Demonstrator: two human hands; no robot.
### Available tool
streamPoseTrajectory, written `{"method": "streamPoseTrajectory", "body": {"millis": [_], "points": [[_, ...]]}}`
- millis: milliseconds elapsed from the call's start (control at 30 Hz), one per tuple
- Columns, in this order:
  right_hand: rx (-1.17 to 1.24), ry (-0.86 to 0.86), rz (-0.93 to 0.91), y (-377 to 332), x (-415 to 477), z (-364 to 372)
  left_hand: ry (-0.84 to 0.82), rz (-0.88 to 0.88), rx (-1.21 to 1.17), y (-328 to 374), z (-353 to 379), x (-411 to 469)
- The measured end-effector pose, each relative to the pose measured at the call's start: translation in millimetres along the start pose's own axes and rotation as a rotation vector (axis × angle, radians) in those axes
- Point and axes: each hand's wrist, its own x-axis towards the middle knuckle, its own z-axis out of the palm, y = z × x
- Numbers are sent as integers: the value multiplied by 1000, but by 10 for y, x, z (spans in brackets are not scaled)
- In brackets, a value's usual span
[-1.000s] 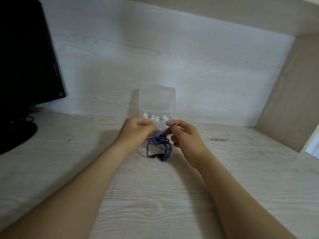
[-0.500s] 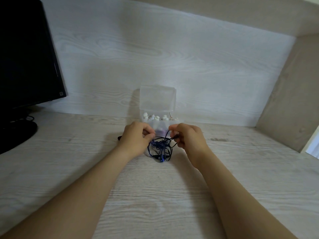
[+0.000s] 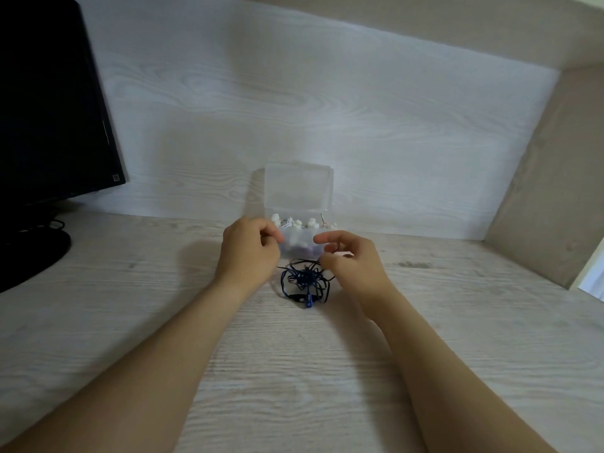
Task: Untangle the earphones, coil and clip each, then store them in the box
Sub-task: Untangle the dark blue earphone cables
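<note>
Blue tangled earphones (image 3: 305,282), lifted a moment ago, now rest on the bench (image 3: 294,371) just below and between left hand (image 3: 250,253) and right hand (image 3: 351,259), each grip curled, whether pinching a strand I cannot tell; untangling barely begun.

readable text: none can be made out anywhere in the head view, tbh
monitor (image 3: 49,109): a dark bezel is seen at the left, with no brand name that can be read on it
sticker (image 3: 115,178): a small pale square is stuck on the monitor's lower right corner, but whatever is printed on it is way too small and blurry to be read
box (image 3: 299,188): clear plastic, and any marking on it can't be made out
earphones (image 3: 305,281): dark blue cable with a black inline piece, and any print on it is too tiny to be read
</note>
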Motion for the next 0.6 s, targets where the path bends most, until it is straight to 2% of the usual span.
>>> {"method": "streamPoseTrajectory", "body": {"millis": [67,133,333,600], "points": [[-209,-9,-74,64,20,19,7,21,79,4,-10,-8],[-310,-20,-117,87,30,30,25,30,140,13,-27,-15],[-296,-107,-124,18,-5,22,87,92,317,131,-116,-68],[-369,-69,-235,60,-1,3,50,122,514,213,-175,-79]]}}
